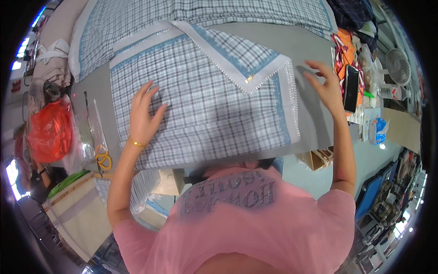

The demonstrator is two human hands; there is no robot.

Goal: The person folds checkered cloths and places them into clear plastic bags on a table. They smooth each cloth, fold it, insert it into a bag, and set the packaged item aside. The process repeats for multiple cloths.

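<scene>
A folded checked cloth (198, 113) with blue lace-patterned bands and a white border lies on the grey table before me. Its top corner (263, 73) is folded over diagonally and carries a small gold-coloured tag (249, 79). My left hand (145, 111) is spread over the cloth's left part, holding nothing; whether the fingertips touch it I cannot tell. Off the cloth's right edge, my right hand (325, 85) hovers with thumb and fingers apart, casting a shadow on the table. Across the far side lies a larger spread of the same checked fabric (137, 20).
Yellow-handled scissors (103, 158) and a red plastic bag (51, 132) are at the left. A dark smartphone (351, 88) rests on orange items at the right, near a plastic bottle (393, 91) and a small fan (398, 66). Another person's arm (42, 173) shows at the far left.
</scene>
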